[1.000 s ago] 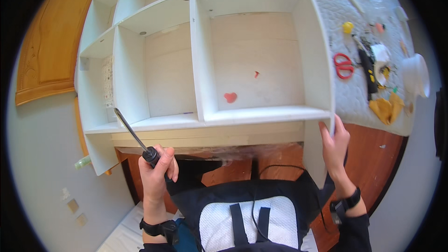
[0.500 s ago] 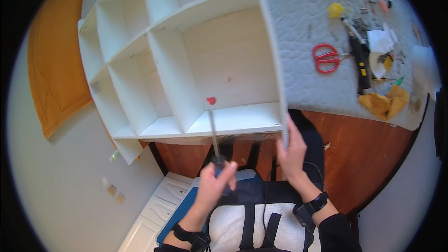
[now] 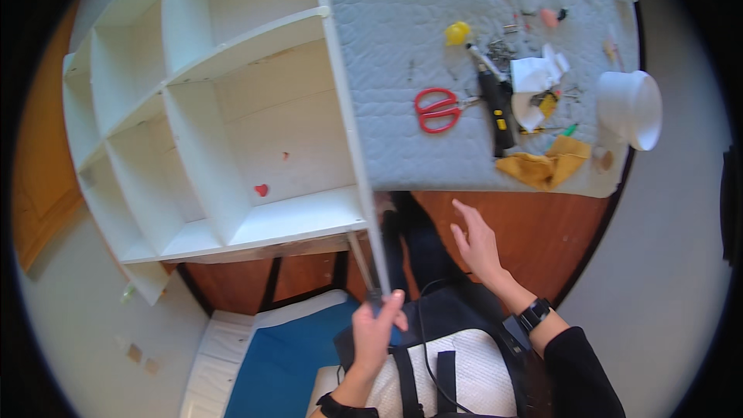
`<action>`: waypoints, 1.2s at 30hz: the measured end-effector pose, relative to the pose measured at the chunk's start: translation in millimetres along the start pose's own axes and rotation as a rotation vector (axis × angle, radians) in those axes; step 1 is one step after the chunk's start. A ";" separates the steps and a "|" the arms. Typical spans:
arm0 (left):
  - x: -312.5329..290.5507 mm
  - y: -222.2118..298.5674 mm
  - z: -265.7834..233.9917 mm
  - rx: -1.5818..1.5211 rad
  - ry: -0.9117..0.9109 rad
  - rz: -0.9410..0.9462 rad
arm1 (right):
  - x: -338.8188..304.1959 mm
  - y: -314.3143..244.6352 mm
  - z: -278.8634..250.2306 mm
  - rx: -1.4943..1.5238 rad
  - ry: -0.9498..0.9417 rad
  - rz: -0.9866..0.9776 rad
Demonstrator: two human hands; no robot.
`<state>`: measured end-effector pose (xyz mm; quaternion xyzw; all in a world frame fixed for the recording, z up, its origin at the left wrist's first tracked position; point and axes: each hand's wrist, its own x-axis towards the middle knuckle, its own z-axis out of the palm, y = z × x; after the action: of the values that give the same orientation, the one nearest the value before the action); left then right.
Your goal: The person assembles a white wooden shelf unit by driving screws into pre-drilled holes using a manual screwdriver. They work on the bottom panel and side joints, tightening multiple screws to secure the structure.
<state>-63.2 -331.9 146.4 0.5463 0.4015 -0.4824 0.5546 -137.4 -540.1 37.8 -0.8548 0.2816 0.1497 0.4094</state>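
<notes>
My left hand (image 3: 374,333) is closed around the dark handle of a screwdriver (image 3: 358,259). Its long metal shaft points up at the bottom front edge of a white cubby shelf (image 3: 193,135), close to the right corner. Whether the tip touches the board I cannot tell. To the right, my right hand (image 3: 480,246) is held in the air over the floor with its fingers apart, holding nothing. It is between the shelf's right side panel and the table's near edge. A small red heart-shaped piece (image 3: 261,190) shows in the lower right compartment.
A table with a grey quilted cover (image 3: 379,139) adjoins the shelf. On it are red-handled scissors (image 3: 437,111), a black tool with yellow marks (image 3: 495,112), a yellow cloth (image 3: 548,162), loose hardware and a white tub (image 3: 631,108). A blue surface (image 3: 279,364) is at lower left.
My right hand has let go of the shelf's right edge and opened to its right. The screwdriver has moved toward the shelf's lower right corner. The view has swung right.
</notes>
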 end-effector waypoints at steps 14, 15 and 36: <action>2.2 -68.8 11.0 -0.297 0.172 0.058 | 91.9 205.5 -111.8 1.160 0.637 1.305; 2.0 -72.3 19.0 -0.325 0.202 0.066 | 95.8 210.0 -115.8 1.157 0.503 1.236; 20.0 -56.3 163.9 -0.330 0.244 0.104 | 305.1 143.0 -428.5 0.082 0.677 0.097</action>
<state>-127.1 -493.1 127.9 0.5223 0.5108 -0.3111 0.6079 30.2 -1058.0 66.9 -0.8246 0.4474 -0.1347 0.3189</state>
